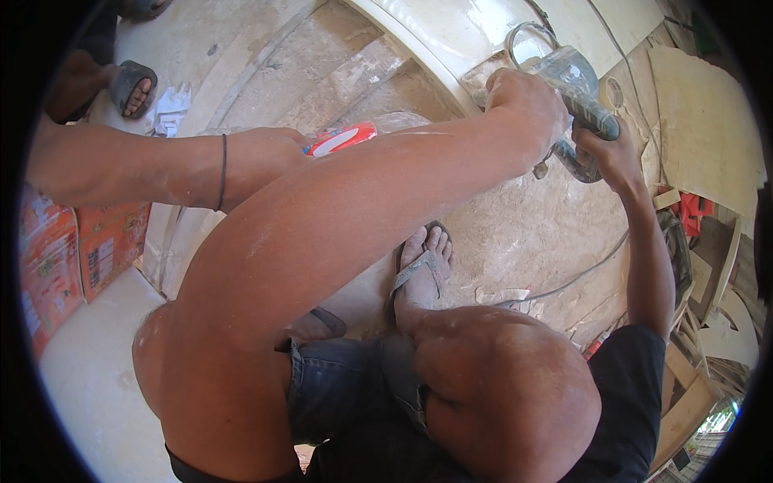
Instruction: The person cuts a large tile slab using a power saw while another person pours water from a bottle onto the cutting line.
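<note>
My left hand (527, 101) is closed over the body of a dusty grey power tool (570, 71) at the upper right. My right hand (609, 153) wraps round the tool's dark handle from the right. A round ring shows at the tool's far side; what lies beneath its base is hidden. The tool stands by the edge of a white curved panel (475, 28). Below my left forearm's far side, another person's hand (274, 157), with a dark band on the wrist, holds a red and white packet (345, 138), partly hidden by my arm.
A red printed carton (113, 241) stands at the left. Another person's sandalled foot (135, 88) is at the upper left, near crumpled white paper (171, 111). A cable (576, 282) crosses the dusty floor. Wood offcuts (684, 386) and a pale board (700, 129) lie at the right.
</note>
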{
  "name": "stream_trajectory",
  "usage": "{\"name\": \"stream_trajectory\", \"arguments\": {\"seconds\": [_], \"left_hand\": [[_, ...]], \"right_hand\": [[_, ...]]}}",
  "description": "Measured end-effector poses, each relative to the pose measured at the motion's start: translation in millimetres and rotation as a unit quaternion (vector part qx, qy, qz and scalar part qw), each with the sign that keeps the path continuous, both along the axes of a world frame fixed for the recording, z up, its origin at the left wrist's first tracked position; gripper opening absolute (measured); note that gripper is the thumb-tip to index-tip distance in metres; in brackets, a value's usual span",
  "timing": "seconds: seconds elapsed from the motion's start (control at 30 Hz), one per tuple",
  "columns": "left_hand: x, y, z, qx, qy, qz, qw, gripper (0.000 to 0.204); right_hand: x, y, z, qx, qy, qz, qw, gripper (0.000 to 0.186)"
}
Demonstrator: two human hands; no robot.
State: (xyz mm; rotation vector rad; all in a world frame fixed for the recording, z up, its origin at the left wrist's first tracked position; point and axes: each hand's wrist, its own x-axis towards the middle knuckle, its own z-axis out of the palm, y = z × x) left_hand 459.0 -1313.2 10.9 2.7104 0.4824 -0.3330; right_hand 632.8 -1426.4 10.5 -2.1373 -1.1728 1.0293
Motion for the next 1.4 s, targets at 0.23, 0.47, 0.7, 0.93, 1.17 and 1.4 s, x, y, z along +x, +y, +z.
{"name": "stream_trajectory", "arguments": {"seconds": [0.23,0.47,0.7,0.93,1.17,1.4], "left_hand": [[0.1,-1.2,0.5,0.002,-0.002,0.003,1.000,0.045],[0.8,-2.3,0.5,0.011,0.003,-0.002,1.000,0.046],[2.6,-2.7,-0.2,-0.003,0.005,-0.002,1.000,0.052],[1.9,-3.4,2.7,-0.003,0.013,-0.004,1.000,0.050],[2.2,-4.6,2.3,0.008,0.010,-0.006,1.000,0.048],[2.0,-6.1,3.7,0.010,0.014,-0.008,1.000,0.050]], "right_hand": [[-1.8,-0.7,0.2,0.000,-0.001,-0.013,1.000,0.010],[9.2,-3.0,-2.1,-0.039,-0.005,0.007,0.999,0.013],[10.2,-4.3,-2.7,-0.035,-0.007,0.011,0.999,0.013],[8.6,-5.1,-1.4,-0.035,-0.003,0.014,0.999,0.011],[10.2,-6.1,-2.0,-0.037,-0.001,0.015,0.999,0.011],[-1.3,-6.1,2.5,-0.003,-0.010,-0.003,1.000,0.009]]}}
